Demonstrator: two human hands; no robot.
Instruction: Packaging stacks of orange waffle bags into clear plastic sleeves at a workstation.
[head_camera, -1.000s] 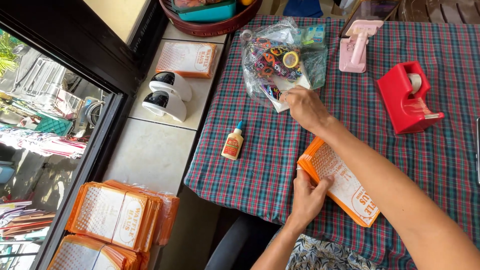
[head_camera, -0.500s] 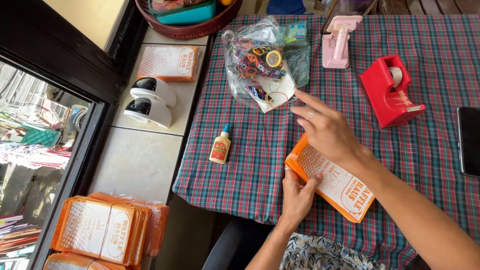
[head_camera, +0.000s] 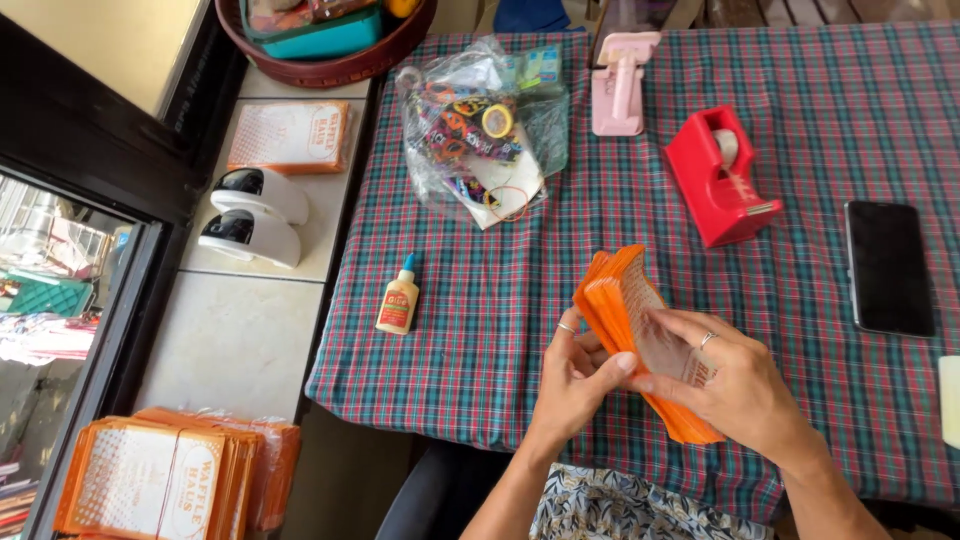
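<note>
A thick stack of orange paper sleeves (head_camera: 625, 300) is lifted on edge above the plaid tablecloth (head_camera: 800, 200). My left hand (head_camera: 575, 375) grips its near left side, thumb and fingers around the edge. My right hand (head_camera: 735, 385) lies over the white printed face of the stack, thumb meeting the left hand's fingers. Both hands wear a ring.
On the cloth lie a small glue bottle (head_camera: 398, 300), a clear bag of tape rolls (head_camera: 480, 135), a pink tool (head_camera: 617, 85), a red tape dispenser (head_camera: 718, 175) and a black phone (head_camera: 888, 265). More orange sleeves (head_camera: 170, 480) sit lower left beside the table.
My right hand came back from the clear bag to the stack. The stack, flat on the table before, is now raised on edge between both hands.
</note>
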